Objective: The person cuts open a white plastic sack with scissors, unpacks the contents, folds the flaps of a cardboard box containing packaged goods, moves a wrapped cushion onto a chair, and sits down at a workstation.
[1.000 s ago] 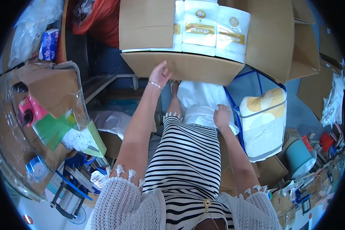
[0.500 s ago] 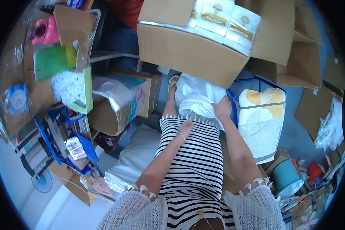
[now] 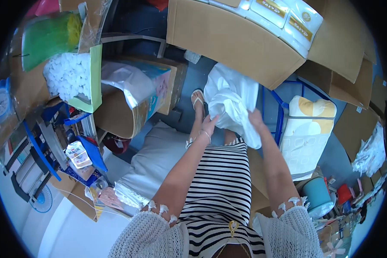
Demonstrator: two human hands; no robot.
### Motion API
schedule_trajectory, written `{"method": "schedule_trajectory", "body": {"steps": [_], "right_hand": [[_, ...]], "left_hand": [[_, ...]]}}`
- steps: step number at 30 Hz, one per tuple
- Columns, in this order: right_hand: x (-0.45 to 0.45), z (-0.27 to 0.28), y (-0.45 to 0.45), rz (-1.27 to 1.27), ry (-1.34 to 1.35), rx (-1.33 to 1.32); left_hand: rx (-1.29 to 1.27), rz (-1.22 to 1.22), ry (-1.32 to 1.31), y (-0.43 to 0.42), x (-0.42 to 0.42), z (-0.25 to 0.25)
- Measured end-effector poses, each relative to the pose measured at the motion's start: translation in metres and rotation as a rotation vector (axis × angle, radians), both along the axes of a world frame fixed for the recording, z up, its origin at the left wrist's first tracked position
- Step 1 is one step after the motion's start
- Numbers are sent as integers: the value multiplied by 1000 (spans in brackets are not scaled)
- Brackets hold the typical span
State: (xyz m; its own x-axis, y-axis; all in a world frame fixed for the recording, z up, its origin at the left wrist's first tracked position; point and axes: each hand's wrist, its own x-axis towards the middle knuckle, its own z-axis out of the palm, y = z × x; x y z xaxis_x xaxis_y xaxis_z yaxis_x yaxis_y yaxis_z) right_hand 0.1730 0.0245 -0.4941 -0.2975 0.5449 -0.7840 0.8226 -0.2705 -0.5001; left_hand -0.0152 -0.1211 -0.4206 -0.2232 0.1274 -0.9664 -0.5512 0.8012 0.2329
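A large white plastic bag [image 3: 231,96] stands on the floor in front of me, its top crumpled and bunched. My left hand [image 3: 209,125] is closed at the bag's near left edge. On the other side, my right hand [image 3: 256,120] grips the bag's right edge, and a loose fold hangs down beside it. Some fingers of both hands are hidden by the plastic. What the bag contains cannot be seen.
A big cardboard box [image 3: 232,41] with white packs [image 3: 296,31] overhangs the bag. At right stands a blue metal frame [image 3: 282,116] beside a yellow-and-white patterned bundle [image 3: 309,129]. A full whitish sack [image 3: 152,152] and an open carton [image 3: 116,118] lie at left.
My left hand has moved forward from my lap to the bag. Both hands now hold the bag's edges, and its top is lifted and gathered. The view has shifted slightly.
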Motion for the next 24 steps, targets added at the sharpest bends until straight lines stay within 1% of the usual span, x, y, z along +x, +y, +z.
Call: {"method": "schedule_trajectory", "body": {"steps": [2, 3, 5, 6, 7, 9, 10, 11, 13, 14, 16, 17, 19, 20, 22, 23, 24], "right_hand": [[-25, 23, -26, 136, -115, 20], [-39, 36, -40, 137, -158, 14], [-59, 60, -61, 159, -204, -15], [-67, 72, -68, 181, -207, -39], [-75, 87, -74, 212, -207, -64], [-83, 107, -97, 228, -184, -70], [-84, 116, -111, 211, -156, -51], [-86, 129, -119, 204, -167, -53], [-93, 163, -125, 240, -142, -101], [-96, 173, -129, 229, -145, -102], [-104, 188, -129, 288, -16, -120], [-107, 198, -121, 237, 73, -144], [-105, 207, -108, -25, 388, 164], [-99, 222, -94, -325, 433, -68], [-88, 251, -57, -54, 278, 410], [-82, 255, -47, -3, 215, 433], [-76, 246, -44, 80, 137, 518]], "left_hand": [[-192, 79, -30, 26, -15, 17], [-187, 77, -41, 28, -18, 12], [-119, 31, -291, 30, -21, 2], [-57, 115, -229, 39, -16, 10], [-56, 109, -242, 40, -16, 7], [139, 180, -485, 46, -13, 9], [70, 166, -494, 46, -11, 20], [67, 160, -505, 30, -6, 18], [217, 353, -525, -13, 2, 11], [214, 342, -529, -23, -1, 18], [133, 434, -429, -32, -17, 32], [139, 478, -459, -25, -29, 40], [267, 633, -647, 7, -56, 52], [212, 607, -629, 24, -67, 49], [144, 610, -710, 70, -81, 58], [136, 557, -578, 94, -75, 69], [178, 504, -539, 101, -65, 60]]}}
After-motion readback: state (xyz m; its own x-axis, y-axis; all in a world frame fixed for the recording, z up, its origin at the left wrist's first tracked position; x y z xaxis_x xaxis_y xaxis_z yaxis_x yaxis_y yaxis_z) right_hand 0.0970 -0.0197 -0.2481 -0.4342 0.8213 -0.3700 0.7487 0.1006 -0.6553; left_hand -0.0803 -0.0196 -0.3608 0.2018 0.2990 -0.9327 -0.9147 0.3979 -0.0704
